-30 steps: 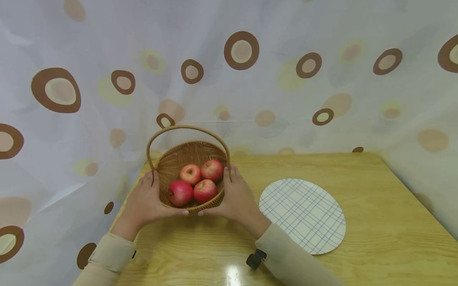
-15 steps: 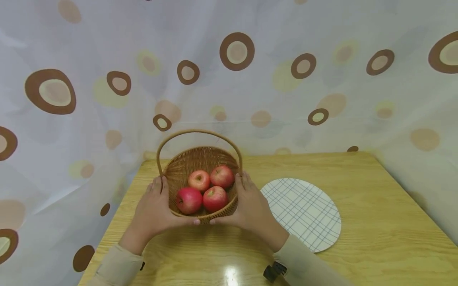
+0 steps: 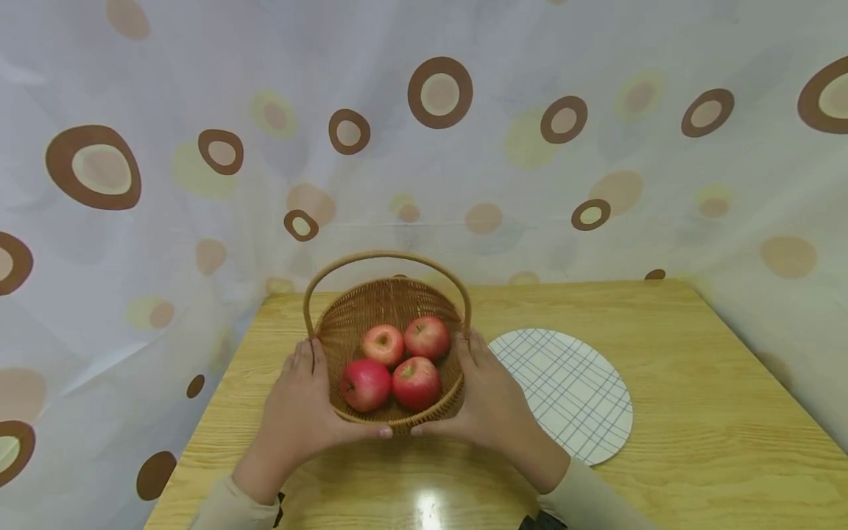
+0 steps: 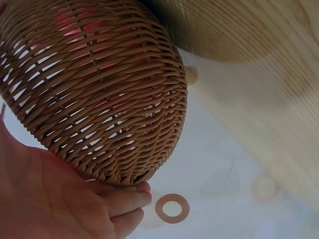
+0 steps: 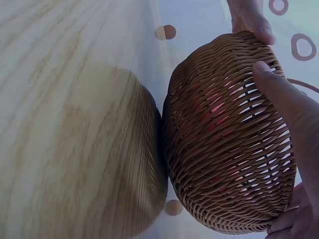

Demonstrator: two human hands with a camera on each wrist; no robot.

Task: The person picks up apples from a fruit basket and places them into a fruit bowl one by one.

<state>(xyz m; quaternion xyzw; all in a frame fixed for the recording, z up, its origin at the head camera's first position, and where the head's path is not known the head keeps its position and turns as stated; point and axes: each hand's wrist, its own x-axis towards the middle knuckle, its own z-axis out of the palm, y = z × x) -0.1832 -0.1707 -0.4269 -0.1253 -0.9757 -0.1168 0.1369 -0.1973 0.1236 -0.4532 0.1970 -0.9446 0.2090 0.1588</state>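
- Left hand (image 3: 301,412) and right hand (image 3: 500,401) are both gripping the wicker basket (image 3: 371,298) between them: fingers wrapping the outer sides, thumbs lying along the near rim, thumb tips close but not touching.
- Four apples (image 3: 416,383) are sitting inside, between the hands, bunched toward the thumbs. Handle (image 3: 384,255) is arching up beyond the fingertips.
- Table (image 3: 695,383) is running under both hands; can't tell if the basket's base is touching it.
- Checked mat (image 3: 579,397) is lying just outside the right hand, partly hidden behind it.
- Step, my read: person is moving the loaded basket two-handed.
- Next move, I'd judge, is calling for even grip on both sides and slow, level handling, or apples could be rolling over the rim by the thumbs. Neither hand should be letting go until the base is sitting firmly.
- Versus half a second ago: hands and basket are sitting nearer the person and further rightward, right hand covering more mat. Mat is staying put; apples are keeping the same cluster.
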